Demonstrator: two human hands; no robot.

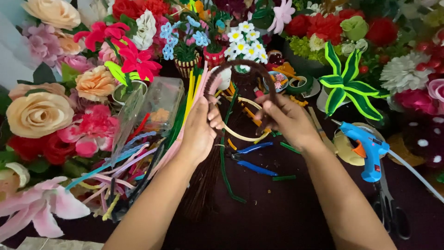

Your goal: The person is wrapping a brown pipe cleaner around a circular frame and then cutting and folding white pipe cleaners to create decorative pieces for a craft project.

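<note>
My left hand point(200, 127) and my right hand point(286, 119) hold the two ends of a brown pipe cleaner point(240, 67), bent into an arch above them. The left hand pinches its left end near a pink pipe cleaner point(200, 90). Fingers of the right hand close on the right end. Below my hands lie a cream hoop point(240, 135), blue-handled pliers point(252, 157) and green pipe cleaner pieces point(224, 171) on the dark tabletop.
A blue glue gun point(367, 148) stands at right beside black scissors point(391, 208). A heap of coloured pipe cleaners point(125, 162) and a clear plastic box point(159, 102) lie at left. Handmade flowers point(39, 113) and small potted blooms point(245, 44) ring the work area.
</note>
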